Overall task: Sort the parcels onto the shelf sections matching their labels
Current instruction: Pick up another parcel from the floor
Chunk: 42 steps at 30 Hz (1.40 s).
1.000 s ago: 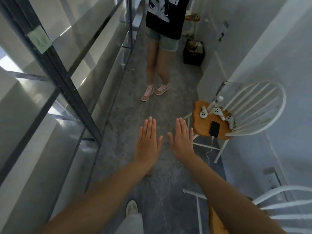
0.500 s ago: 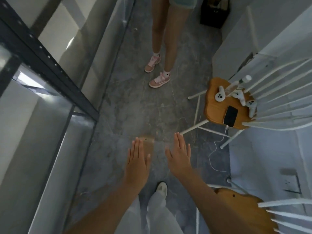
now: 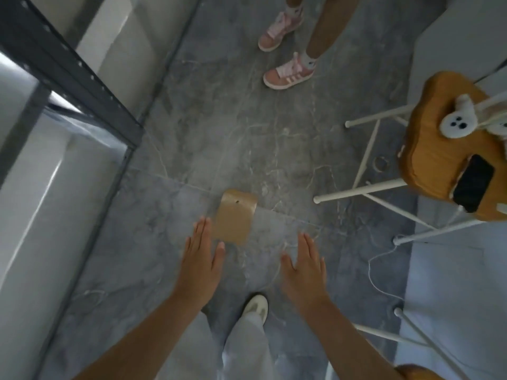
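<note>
Where left grip (image 3: pixel 201 259) hovers flat, parcel (image 3: pixel 236 218) (brown) lies just beyond.

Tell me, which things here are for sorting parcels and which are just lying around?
For the job: brown parcel on the floor, metal shelf frame, left hand, right hand.
Just lying about: wooden chair, black phone and white controller on it, another person's pink shoes.

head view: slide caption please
Left hand and right hand, both open, hover by a brown parcel on the grey floor.
</note>
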### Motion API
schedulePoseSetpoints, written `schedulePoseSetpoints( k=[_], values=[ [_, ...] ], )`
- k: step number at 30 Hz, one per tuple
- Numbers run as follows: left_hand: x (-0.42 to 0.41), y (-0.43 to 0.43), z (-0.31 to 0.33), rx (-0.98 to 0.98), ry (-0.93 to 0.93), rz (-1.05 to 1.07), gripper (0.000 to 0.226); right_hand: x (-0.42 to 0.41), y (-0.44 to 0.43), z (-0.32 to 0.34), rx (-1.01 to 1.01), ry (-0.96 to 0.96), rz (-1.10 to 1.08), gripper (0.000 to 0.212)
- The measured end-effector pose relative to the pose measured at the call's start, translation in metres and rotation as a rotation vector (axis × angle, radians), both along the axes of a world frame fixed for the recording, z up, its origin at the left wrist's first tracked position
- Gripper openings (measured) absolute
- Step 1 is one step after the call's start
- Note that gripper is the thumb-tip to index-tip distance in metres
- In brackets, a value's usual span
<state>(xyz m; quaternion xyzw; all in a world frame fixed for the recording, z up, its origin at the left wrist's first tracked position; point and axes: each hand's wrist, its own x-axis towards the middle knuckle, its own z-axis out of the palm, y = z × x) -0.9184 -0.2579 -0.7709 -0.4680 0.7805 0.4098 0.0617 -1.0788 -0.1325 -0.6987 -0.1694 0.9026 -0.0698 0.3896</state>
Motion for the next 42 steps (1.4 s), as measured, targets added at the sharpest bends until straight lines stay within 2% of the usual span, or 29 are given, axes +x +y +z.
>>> schedulePoseSetpoints(
  k=[8,13,19,23,27,31,36,42],
  values=[
    [0.005,-0.022,-0.157,0.224,-0.085,0.124,0.061,-0.021,-0.017,-0.187,-0.033,-0.110,-0.238,0.062],
    [-0.016,-0.052,-0.233,0.336,-0.054,0.318,0.060,-0.024,-0.045,-0.275,-0.123,-0.280,-0.403,0.058],
    [-0.045,-0.068,-0.297,0.468,-0.016,0.489,0.055,-0.028,-0.081,-0.341,-0.196,-0.434,-0.625,0.056],
    [-0.054,-0.067,-0.335,0.714,-0.025,0.693,0.070,-0.024,-0.089,-0.364,-0.265,-0.568,-0.794,0.060],
    [-0.054,-0.058,-0.336,0.810,-0.038,0.778,0.079,-0.019,-0.088,-0.357,-0.300,-0.620,-0.832,0.066],
    [-0.040,-0.054,-0.293,0.841,-0.025,0.801,0.078,-0.020,-0.078,-0.325,-0.285,-0.653,-0.810,0.066],
    [-0.027,-0.049,-0.197,0.838,0.054,0.838,0.071,-0.013,-0.087,-0.240,-0.260,-0.626,-0.746,0.080],
    [-0.014,-0.060,-0.073,0.788,0.148,0.898,0.063,-0.026,-0.120,-0.096,-0.309,-0.492,-0.464,0.064]
  ],
)
